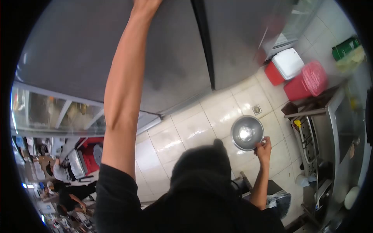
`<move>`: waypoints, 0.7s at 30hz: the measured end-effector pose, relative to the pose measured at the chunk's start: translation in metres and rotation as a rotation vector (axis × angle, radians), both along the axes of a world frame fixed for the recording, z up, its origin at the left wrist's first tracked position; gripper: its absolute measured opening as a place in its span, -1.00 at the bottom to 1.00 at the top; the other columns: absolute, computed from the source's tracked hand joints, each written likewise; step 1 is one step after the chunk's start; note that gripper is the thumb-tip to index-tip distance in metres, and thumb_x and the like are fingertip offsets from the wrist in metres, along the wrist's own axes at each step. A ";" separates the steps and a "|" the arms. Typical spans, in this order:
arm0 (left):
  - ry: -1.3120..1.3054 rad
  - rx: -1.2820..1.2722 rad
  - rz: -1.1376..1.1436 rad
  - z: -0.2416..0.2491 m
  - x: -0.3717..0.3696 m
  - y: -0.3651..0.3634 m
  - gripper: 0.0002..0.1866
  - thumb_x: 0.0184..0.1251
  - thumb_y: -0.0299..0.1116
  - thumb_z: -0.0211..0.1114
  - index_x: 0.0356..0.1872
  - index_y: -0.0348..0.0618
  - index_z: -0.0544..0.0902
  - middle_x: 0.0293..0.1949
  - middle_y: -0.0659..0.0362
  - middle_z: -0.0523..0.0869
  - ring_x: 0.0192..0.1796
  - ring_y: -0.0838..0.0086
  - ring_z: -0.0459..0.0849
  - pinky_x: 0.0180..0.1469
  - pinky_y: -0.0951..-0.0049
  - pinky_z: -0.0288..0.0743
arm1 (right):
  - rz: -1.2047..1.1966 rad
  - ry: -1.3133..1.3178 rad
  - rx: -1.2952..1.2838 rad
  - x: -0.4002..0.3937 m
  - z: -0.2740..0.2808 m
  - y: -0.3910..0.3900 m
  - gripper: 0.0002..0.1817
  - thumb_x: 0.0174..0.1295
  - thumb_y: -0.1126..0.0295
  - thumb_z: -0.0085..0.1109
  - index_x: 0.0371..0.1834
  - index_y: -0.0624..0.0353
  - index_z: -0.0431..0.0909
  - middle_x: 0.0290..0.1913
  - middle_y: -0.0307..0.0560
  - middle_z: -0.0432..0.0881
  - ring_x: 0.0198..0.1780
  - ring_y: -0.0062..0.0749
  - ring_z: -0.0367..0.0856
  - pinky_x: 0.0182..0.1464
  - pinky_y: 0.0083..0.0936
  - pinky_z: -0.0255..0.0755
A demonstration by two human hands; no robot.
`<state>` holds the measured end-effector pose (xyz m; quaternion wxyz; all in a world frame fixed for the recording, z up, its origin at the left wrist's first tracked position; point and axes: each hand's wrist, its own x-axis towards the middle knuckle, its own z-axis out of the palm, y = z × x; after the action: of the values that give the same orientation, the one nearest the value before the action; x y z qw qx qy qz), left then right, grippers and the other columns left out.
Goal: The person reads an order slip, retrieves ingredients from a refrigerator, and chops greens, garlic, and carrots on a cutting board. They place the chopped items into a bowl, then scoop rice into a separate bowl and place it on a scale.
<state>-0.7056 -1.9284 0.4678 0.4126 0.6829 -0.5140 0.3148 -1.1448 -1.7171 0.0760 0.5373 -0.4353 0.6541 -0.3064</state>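
Bowl of round silver metal [247, 133], rim pinched in right hand [263, 147].
Left hand [147, 4] near grey metal door [175, 58], cannot tell grip; steady hold needed.

Plenty of tiled floor [190, 122] here, a pale lane between the grey doors [167, 66] and the person's dark hood [202, 165]; a hand could pass over it. Now the metal bowl [247, 133] blocks the right of that lane, its rim in the right hand [263, 148]. Past it, a strip of tiles runs between bowl and metal frame [307, 141], with the cooler [287, 64] and red bin [297, 88] crowding its far end. Over on the left, the raised left arm [124, 85] bars the way across the doors. A dark container [280, 202] stands low right, near the right forearm.
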 end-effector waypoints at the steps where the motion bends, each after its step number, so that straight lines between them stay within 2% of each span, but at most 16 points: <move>1: 0.058 0.020 -0.031 0.000 -0.014 0.011 -0.64 0.26 -0.15 0.27 -0.40 -0.34 0.57 -0.43 -0.19 0.71 -0.31 0.14 0.78 -0.13 0.16 0.62 | 0.001 0.002 -0.020 -0.001 0.008 -0.010 -0.79 0.14 0.62 0.10 -0.23 0.21 0.28 -0.70 -0.19 0.44 -0.77 -0.56 0.38 -0.76 -0.55 0.23; 3: 0.175 0.066 -0.089 -0.003 -0.039 0.043 -0.64 0.25 -0.13 0.29 -0.37 -0.31 0.58 -0.42 -0.14 0.73 -0.34 0.21 0.80 -0.10 0.18 0.63 | -0.027 -0.056 -0.060 -0.001 0.020 -0.024 -0.80 0.13 0.63 0.09 -0.26 0.22 0.29 -0.69 -0.20 0.44 -0.77 -0.56 0.38 -0.76 -0.55 0.22; 5: 0.342 0.061 -0.254 -0.007 -0.047 0.074 -0.70 0.25 -0.18 0.41 -0.33 -0.25 0.67 -0.55 0.16 0.66 -0.57 0.51 0.62 -0.48 0.47 0.49 | -0.056 -0.110 -0.075 0.000 0.020 -0.032 -0.81 0.14 0.63 0.08 -0.26 0.22 0.29 -0.68 -0.20 0.44 -0.77 -0.57 0.38 -0.76 -0.56 0.22; 7: 0.390 0.062 -0.297 -0.006 -0.073 0.117 -0.68 0.26 -0.19 0.39 -0.47 -0.25 0.57 -0.60 0.18 0.59 -0.61 0.52 0.56 -0.57 0.44 0.42 | -0.063 -0.133 -0.074 -0.001 0.019 -0.033 -0.81 0.14 0.63 0.09 -0.27 0.21 0.29 -0.68 -0.21 0.44 -0.76 -0.58 0.38 -0.75 -0.57 0.22; 9: 0.397 -0.009 -0.287 -0.009 -0.099 0.164 -0.75 0.28 -0.31 0.40 -0.47 -0.24 0.59 -0.65 0.27 0.52 -0.71 0.71 0.40 -0.69 0.62 0.27 | -0.070 -0.145 -0.088 0.000 0.019 -0.033 -0.81 0.13 0.63 0.09 -0.28 0.21 0.29 -0.68 -0.22 0.44 -0.76 -0.58 0.38 -0.75 -0.57 0.22; 11: 0.395 -0.113 -0.361 -0.016 -0.118 0.217 -0.79 0.27 -0.35 0.40 -0.41 -0.27 0.61 -0.63 0.24 0.55 -0.69 0.67 0.43 -0.68 0.61 0.26 | -0.047 -0.169 -0.099 0.002 0.019 -0.031 -0.81 0.13 0.63 0.09 -0.27 0.22 0.30 -0.69 -0.22 0.43 -0.76 -0.58 0.38 -0.75 -0.57 0.22; 13: 0.543 -0.177 -0.417 -0.024 -0.131 0.280 -0.87 0.26 -0.45 0.37 -0.36 -0.29 0.63 -0.53 0.15 0.62 -0.62 0.53 0.51 -0.58 0.54 0.36 | -0.008 -0.163 -0.090 0.007 0.014 -0.027 -0.81 0.13 0.62 0.10 -0.26 0.23 0.30 -0.69 -0.22 0.43 -0.76 -0.58 0.38 -0.74 -0.55 0.22; 16: 0.623 -0.257 -0.414 -0.051 -0.147 0.383 -0.84 0.31 -0.40 0.29 -0.25 -0.31 0.59 -0.42 0.14 0.61 -0.51 0.49 0.53 -0.47 0.51 0.40 | 0.112 -0.101 -0.081 0.027 0.011 -0.026 -0.79 0.09 0.59 0.12 -0.25 0.24 0.30 -0.69 -0.19 0.45 -0.75 -0.55 0.40 -0.73 -0.51 0.22; 18: 0.645 -0.315 -0.332 -0.074 -0.152 0.450 -0.80 0.35 -0.36 0.25 -0.18 -0.32 0.57 -0.35 0.13 0.61 -0.43 0.46 0.55 -0.40 0.48 0.42 | 0.260 -0.088 -0.073 0.047 0.016 -0.023 -0.78 0.08 0.59 0.11 -0.25 0.24 0.29 -0.69 -0.18 0.45 -0.75 -0.55 0.39 -0.72 -0.49 0.23; 21: 0.625 -0.461 -0.080 -0.105 -0.138 0.546 -0.74 0.41 -0.31 0.17 -0.07 -0.33 0.53 -0.24 0.11 0.61 -0.32 0.42 0.57 -0.29 0.45 0.46 | 0.472 -0.114 -0.128 0.081 0.037 -0.014 -0.77 0.06 0.58 0.10 -0.23 0.21 0.30 -0.69 -0.14 0.48 -0.72 -0.53 0.42 -0.70 -0.44 0.25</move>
<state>-0.8440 -1.3824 0.3625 0.7038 0.6148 -0.3056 0.1824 -1.0634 -1.7308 0.1128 0.6013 -0.5912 0.4823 -0.2373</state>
